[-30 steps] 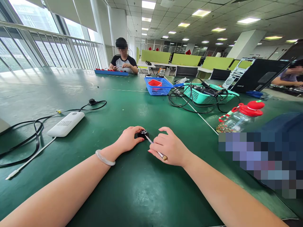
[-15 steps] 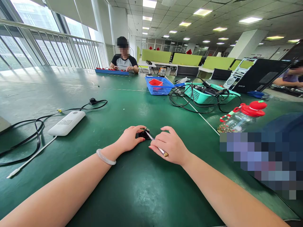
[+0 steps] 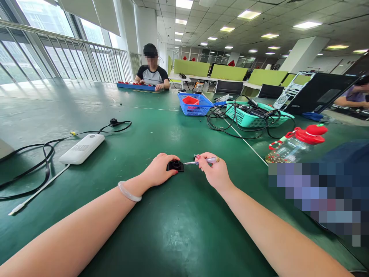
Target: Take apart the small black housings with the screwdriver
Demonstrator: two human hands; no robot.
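Observation:
On the green table, my left hand pinches a small flat black part between thumb and fingers. The part has a round recess in its middle. My right hand is closed around a small screwdriver with a clear violet handle and an amber end. Its metal shaft points left, the tip close beside the right edge of the black part; contact cannot be made out. A tiny dark piece shows at my right fingertips, too small to name.
A white power bank with black cables lies left. Ahead stand a blue basket and a teal basket of cables. At right are a red-lidded bottle and a blurred dark bundle. Another person sits across.
My right hand has moved right and turned, so the screwdriver now lies nearly level instead of slanting over the black part. A tiny dark piece now shows at my right fingertips.

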